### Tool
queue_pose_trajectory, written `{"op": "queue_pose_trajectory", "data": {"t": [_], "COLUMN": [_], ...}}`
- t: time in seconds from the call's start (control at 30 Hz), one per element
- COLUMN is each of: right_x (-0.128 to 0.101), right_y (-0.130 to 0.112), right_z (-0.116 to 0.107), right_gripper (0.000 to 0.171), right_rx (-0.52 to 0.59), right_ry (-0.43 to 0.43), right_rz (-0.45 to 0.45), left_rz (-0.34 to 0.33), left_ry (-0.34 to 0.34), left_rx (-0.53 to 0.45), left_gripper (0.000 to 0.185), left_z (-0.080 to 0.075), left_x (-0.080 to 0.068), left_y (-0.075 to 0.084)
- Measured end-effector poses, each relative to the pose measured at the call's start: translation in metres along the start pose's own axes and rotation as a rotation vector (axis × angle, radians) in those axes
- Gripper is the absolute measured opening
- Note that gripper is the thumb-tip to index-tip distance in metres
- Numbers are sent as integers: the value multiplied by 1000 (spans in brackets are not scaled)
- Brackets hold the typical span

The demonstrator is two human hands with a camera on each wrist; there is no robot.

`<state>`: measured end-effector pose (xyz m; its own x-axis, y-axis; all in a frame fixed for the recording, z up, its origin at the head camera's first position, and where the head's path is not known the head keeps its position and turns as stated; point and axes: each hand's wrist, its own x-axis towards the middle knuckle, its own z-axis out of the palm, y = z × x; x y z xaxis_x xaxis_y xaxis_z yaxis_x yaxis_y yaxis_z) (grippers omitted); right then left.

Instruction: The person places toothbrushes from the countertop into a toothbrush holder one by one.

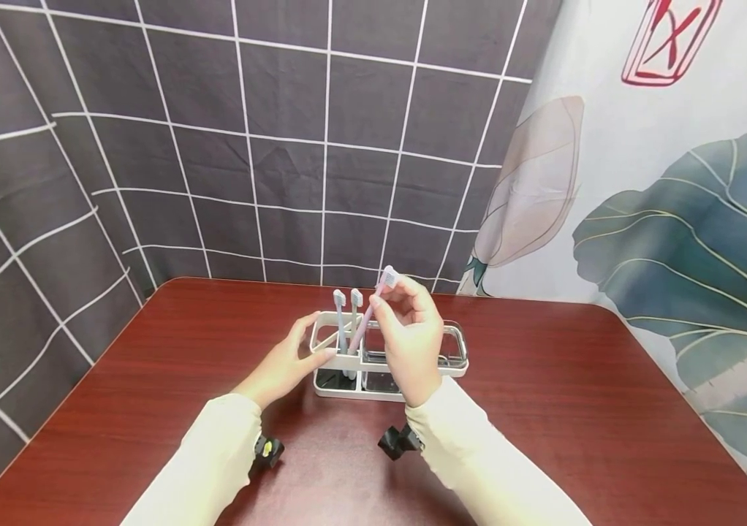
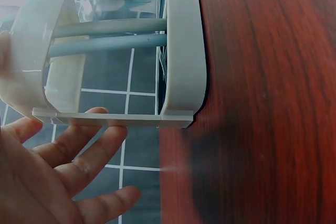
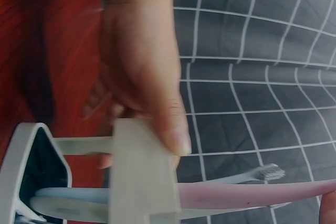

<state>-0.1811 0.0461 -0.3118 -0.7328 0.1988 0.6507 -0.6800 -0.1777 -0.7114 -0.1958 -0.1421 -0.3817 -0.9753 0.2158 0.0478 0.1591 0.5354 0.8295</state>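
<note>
A white toothbrush holder point(image 1: 336, 393) with dark base plates stands on the table. My left hand point(image 1: 284, 371) grips its left end, the thumb on the front rim and fingers at the side, as the left wrist view also shows. My right hand point(image 1: 411, 337) pinches a pink toothbrush point(image 1: 365, 322) near its bristle head. That brush slants into the left compartment; in the right wrist view its pink handle point(image 3: 252, 195) crosses the upper rim. A blue toothbrush point(image 1: 340, 321) and a grey-green toothbrush point(image 1: 354, 301) stand in the same compartment, bristles up.
Clear parts point(image 1: 455, 351) fill the holder's right side, partly behind my right hand. Reddish-brown wood forms the tabletop point(image 1: 531, 409). A dark gridded curtain point(image 1: 281, 175) hangs behind, with a leaf-patterned cloth point(image 1: 676, 241) at the right. Black camera mounts point(image 1: 400, 442) sit at both wrists.
</note>
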Motion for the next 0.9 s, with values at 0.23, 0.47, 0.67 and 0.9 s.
{"op": "queue_pose_trajectory", "data": {"t": [0.23,0.47,0.67,0.9], "right_x": [-6,-14,-24,-29], "right_y": [12,23,29,32], "right_z": [1,2,4,4], "right_gripper": [28,27,25,23], "right_rx": [-56,-120,-233,-291], "right_ry": [-45,-101,-168,-207], "right_rz": [48,99,123,133], "left_rz": [2,11,16,13], "left_ry": [12,23,28,23], "left_rx": [-3,6,6,4], "left_gripper": [80,80,78,78], "left_z": [1,2,2,2], "left_x": [1,1,2,2], "left_y": [-1,-2,-3,-2]}}
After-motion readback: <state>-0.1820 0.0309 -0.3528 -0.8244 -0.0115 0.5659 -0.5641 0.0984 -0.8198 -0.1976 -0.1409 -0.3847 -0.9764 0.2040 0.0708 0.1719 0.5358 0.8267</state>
